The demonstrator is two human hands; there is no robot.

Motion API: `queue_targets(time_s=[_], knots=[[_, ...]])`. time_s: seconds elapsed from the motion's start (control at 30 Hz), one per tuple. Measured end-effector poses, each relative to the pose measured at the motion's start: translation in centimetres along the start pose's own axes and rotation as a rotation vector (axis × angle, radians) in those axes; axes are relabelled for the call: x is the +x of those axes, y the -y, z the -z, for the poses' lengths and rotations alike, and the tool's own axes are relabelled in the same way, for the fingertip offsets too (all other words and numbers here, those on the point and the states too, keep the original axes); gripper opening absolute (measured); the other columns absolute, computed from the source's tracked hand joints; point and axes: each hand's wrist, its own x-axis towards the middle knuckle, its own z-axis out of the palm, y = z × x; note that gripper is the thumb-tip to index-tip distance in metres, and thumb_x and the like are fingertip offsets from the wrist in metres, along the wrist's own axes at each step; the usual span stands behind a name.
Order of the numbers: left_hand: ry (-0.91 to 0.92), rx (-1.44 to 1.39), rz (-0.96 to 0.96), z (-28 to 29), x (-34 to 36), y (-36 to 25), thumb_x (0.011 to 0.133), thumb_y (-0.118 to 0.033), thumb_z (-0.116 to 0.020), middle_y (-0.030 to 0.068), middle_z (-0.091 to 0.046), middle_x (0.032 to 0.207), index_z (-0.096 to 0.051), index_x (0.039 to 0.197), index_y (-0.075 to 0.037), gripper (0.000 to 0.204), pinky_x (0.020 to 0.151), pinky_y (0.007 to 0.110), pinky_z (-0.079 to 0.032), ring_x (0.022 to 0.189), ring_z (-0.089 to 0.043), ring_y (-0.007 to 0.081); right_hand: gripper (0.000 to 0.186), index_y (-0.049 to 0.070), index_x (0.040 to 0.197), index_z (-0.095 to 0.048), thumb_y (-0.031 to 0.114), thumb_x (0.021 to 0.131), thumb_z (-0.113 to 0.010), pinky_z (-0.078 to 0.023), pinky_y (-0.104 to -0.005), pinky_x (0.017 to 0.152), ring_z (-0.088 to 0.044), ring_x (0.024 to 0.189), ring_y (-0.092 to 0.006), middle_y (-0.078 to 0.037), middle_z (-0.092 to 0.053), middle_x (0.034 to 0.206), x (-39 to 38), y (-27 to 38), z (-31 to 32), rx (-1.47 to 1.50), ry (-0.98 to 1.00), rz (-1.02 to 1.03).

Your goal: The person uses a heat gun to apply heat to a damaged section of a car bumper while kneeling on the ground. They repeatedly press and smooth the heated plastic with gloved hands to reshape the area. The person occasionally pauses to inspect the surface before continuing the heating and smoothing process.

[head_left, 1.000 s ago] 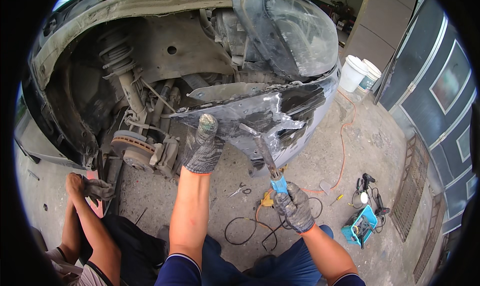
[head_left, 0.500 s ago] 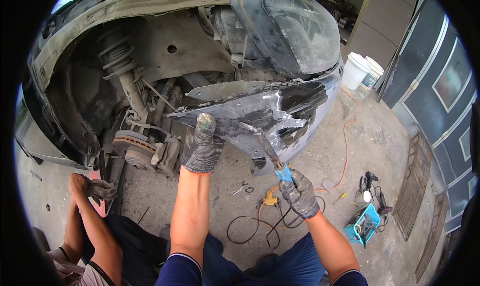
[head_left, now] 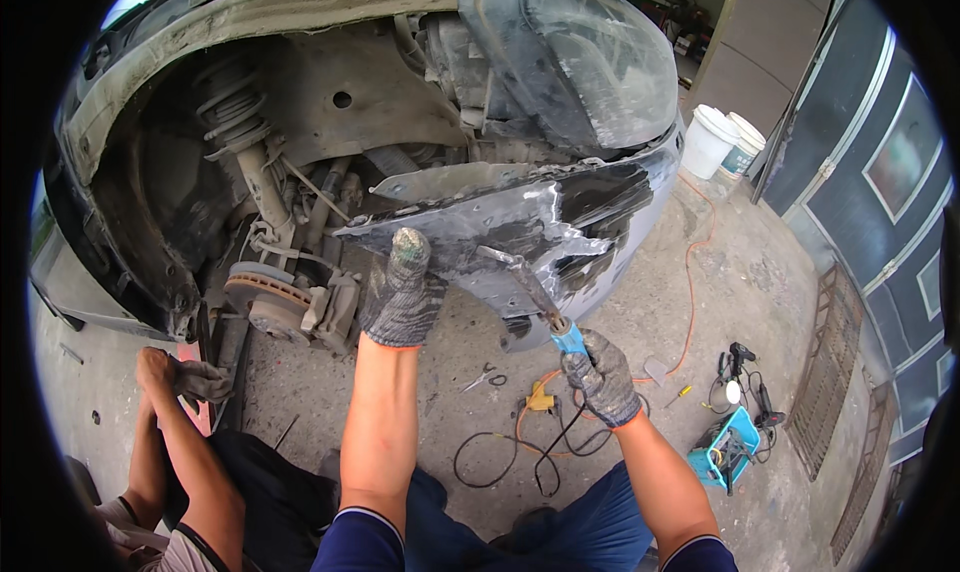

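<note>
My left hand (head_left: pixel 403 290), in a grey knit glove, grips the edge of the damaged grey-and-black bumper (head_left: pixel 610 212), thumb on its face and fingers mostly hidden behind it. My right hand (head_left: pixel 602 377), also gloved, is closed on the blue handle of a long metal-shafted hot tool (head_left: pixel 535 297). The tool's flat tip rests on or just over the bumper's scuffed face, right of my left thumb. Above sits a hazy headlight (head_left: pixel 605 62); to the left, the open wheel well exposes a spring strut (head_left: pixel 255 172) and a brake disc (head_left: pixel 265 297).
A co-worker's hands (head_left: pixel 160 372) hold a grey cloth at lower left. Cables (head_left: pixel 510 442), scissors (head_left: pixel 485 377), a blue tool bin (head_left: pixel 730 452) and power tools (head_left: pixel 760 412) lie on the floor. White buckets (head_left: pixel 710 142), metal grates (head_left: pixel 815 382) and grey doors (head_left: pixel 870 222) are at right.
My right hand has shifted slightly up and right over the last second, with the tool's handle following. My left hand stays nearly still on the bumper.
</note>
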Motion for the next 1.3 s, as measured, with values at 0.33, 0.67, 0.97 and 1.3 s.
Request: queue_targets(time_s=[0.33, 0.67, 0.97, 1.3], knots=[[-0.070, -0.020, -0.028, -0.1, 0.1, 0.5, 0.073, -0.056, -0.074, 0.0086, -0.060, 0.106, -0.056, 0.113, -0.004, 0.068, 0.094, 0.038, -0.047, 0.099, -0.057, 0.0229, 0.039, 0.003, 0.101, -0.058, 0.041, 0.091, -0.057, -0.043, -0.0286, 0.060, -0.052, 0.065, -0.0159, -0.004, -0.056, 0.075, -1.0, -0.3, -0.4, 0.029, -0.030, 0.038], [-0.024, 0.010, -0.009, 0.4, 0.0, 0.4, 0.074, -0.056, -0.072, 0.0080, -0.059, 0.110, -0.054, 0.117, -0.004, 0.070, 0.095, 0.038, -0.046, 0.102, -0.056, 0.0227, 0.043, 0.004, 0.113, -0.059, 0.041, 0.091, -0.056, -0.048, -0.0360, 0.069, -0.061, 0.075, -0.0288, -0.015, -0.062, 0.085, -1.0, 1.1, -0.1, -0.023, -0.001, 0.005], [-0.030, 0.003, 0.011, 0.9, 0.0, 0.6, 0.073, -0.056, -0.074, 0.0083, -0.060, 0.111, -0.055, 0.116, -0.004, 0.070, 0.095, 0.039, -0.047, 0.103, -0.057, 0.0238, 0.038, 0.003, 0.108, -0.061, 0.037, 0.091, -0.056, -0.048, -0.0375, 0.066, -0.061, 0.074, -0.0326, -0.017, -0.062, 0.085, 0.2, 0.7, 0.6, -0.024, -0.013, 0.011], [-0.013, -0.003, -0.004, 0.6, 0.1, 0.2, 0.072, -0.054, -0.075, 0.0079, -0.063, 0.104, -0.059, 0.106, -0.004, 0.063, 0.094, 0.039, -0.048, 0.098, -0.059, 0.0233, 0.040, 0.003, 0.108, -0.061, 0.039, 0.090, -0.058, -0.047, -0.0404, 0.074, -0.061, 0.085, -0.0366, -0.019, -0.063, 0.089, 1.4, 0.9, 1.4, -0.133, -0.012, 0.055]])
